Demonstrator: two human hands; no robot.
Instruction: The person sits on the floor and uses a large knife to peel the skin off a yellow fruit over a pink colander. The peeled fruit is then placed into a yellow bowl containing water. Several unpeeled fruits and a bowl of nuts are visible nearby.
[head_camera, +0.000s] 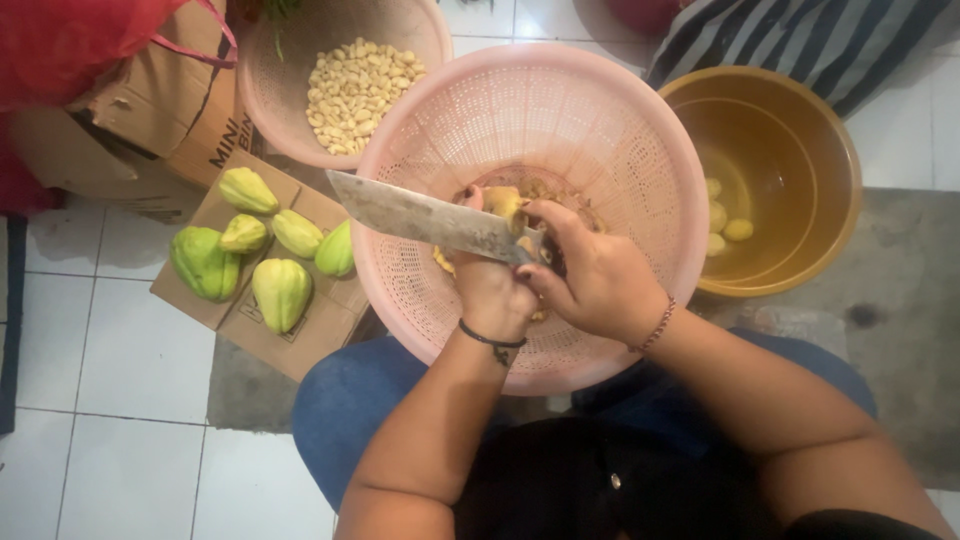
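A white tiled floor (120, 370) is seen beneath everything, with a grey mat (900, 300) laid over it at the right. Flattened brown cardboard (300, 330) is spread on the tiles at the left, and five green chayotes (281, 290) are laid on it, close together. A pink bowl (270, 90) filled with peeled garlic cloves (355, 90) is set at the top, against a cardboard box (170, 110). A yellow-brown basin (790, 170) is placed at the mat's upper edge, a few pale pieces (738, 229) being held inside it

knife handle (535, 262) — hidden inside fist
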